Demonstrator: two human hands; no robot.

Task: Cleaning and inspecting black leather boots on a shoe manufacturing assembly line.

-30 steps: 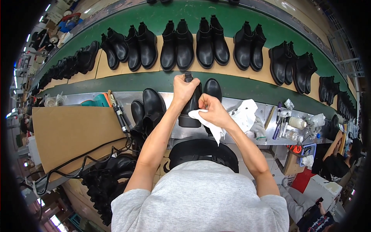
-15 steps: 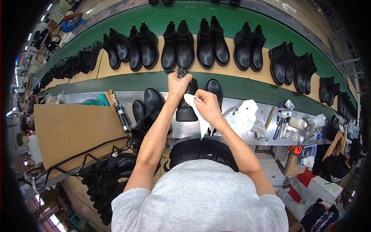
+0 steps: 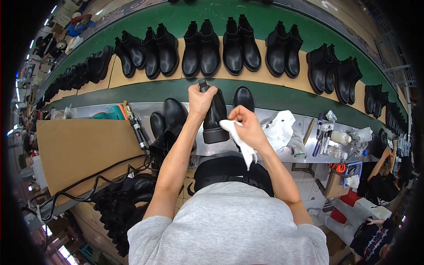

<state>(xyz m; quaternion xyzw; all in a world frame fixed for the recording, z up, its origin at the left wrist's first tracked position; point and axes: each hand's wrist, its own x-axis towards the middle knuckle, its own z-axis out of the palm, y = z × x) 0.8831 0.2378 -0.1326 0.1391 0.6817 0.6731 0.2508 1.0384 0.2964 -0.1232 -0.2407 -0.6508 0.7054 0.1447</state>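
Note:
My left hand point(image 3: 202, 101) is wrapped round the top of a black ankle boot point(image 3: 216, 115), whose heel points toward me. In my right hand point(image 3: 249, 129) a white cloth point(image 3: 229, 125) is pinched, its bunched end against or very close to the boot's side near the heel and its tail hanging down. Just beyond my right hand stands another black boot point(image 3: 244, 98). Two more boots, one with a glossy toe point(image 3: 175, 112), stand left of my left forearm. A crumpled white rag point(image 3: 279, 129) with dark stains lies right of my right hand.
Pairs of black boots point(image 3: 201, 53) line cardboard on the green conveyor point(image 3: 145, 93) ahead. On the metal bench are a cardboard sheet point(image 3: 88, 150), a corded tool point(image 3: 138, 132), and bottles point(image 3: 341, 138). A black cable point(image 3: 99, 176) loops at left. Co-workers point(image 3: 382, 181) sit at right.
My right hand has drawn the cloth to the right and toward me. The boot's heel has come slightly nearer and shows more of its side. My left hand keeps its grip.

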